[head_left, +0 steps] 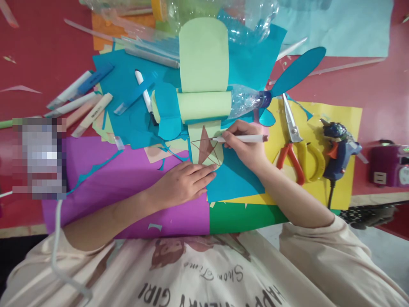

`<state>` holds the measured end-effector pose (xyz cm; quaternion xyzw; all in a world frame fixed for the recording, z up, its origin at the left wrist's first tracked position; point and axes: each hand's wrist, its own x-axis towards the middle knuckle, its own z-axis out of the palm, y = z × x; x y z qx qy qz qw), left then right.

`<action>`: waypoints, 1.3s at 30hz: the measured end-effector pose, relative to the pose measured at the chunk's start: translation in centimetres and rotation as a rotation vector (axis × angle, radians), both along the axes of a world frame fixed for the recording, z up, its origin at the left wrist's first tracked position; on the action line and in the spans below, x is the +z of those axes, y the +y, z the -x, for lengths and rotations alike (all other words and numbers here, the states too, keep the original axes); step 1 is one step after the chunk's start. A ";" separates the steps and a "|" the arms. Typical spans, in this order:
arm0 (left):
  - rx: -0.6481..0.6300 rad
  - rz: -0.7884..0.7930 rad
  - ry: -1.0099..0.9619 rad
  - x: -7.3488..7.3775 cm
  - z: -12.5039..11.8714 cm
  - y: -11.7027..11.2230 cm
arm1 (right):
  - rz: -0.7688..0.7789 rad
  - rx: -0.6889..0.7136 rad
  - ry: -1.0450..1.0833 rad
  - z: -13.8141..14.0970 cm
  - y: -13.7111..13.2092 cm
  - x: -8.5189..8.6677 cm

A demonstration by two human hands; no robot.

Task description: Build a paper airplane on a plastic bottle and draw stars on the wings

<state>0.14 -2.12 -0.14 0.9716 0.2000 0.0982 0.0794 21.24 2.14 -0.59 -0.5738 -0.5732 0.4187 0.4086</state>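
Note:
My right hand (pixel 246 151) is closed around a brown marker (pixel 251 138) with a whitish barrel. Its tip touches a five-pointed star (pixel 205 149), outlined in brown and partly coloured in, on a rounded pale green paper wing (pixel 195 133). My left hand (pixel 182 182) lies flat with stretched fingers, its fingertips at the wing's lower edge. The wing belongs to a plane-like model: a clear plastic bottle (pixel 244 102) wrapped in pale green paper, with another wing (pixel 204 55) opposite. Blue paper (pixel 168 111) covers the left end; blue propeller blades (pixel 298 70) sit at the dark blue cap (pixel 264 99).
Several markers (pixel 92 114) lie to the left on blue paper, near a blurred-out device (pixel 41 157) with a cable. Scissors (pixel 290 123) and a glue gun (pixel 341 153) rest on yellow paper at the right. Clear plastic bottles (pixel 204 17) lie behind. A purple box (pixel 390 164) stands far right.

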 end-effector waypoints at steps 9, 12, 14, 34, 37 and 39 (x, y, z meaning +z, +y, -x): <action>-0.004 0.000 -0.013 -0.1 0.0 0.0 | -0.015 0.038 -0.041 0.1 0.0 0.3; -0.002 0.011 0.012 -0.1 0.0 0.0 | 0.009 0.026 -0.025 0.0 0.0 0.2; -0.003 0.014 0.025 -0.1 0.0 0.0 | 0.005 -0.005 -0.017 -0.1 0.0 0.1; -0.001 -0.006 -0.024 0.0 0.0 0.0 | -0.058 -0.030 0.078 -0.3 0.0 0.5; 0.005 -0.017 -0.043 -0.1 0.1 -0.1 | -0.025 0.005 0.147 -0.5 -0.1 0.8; 0.007 -0.019 -0.039 -0.2 0.1 -0.1 | 0.036 0.042 0.141 -0.8 -0.5 0.8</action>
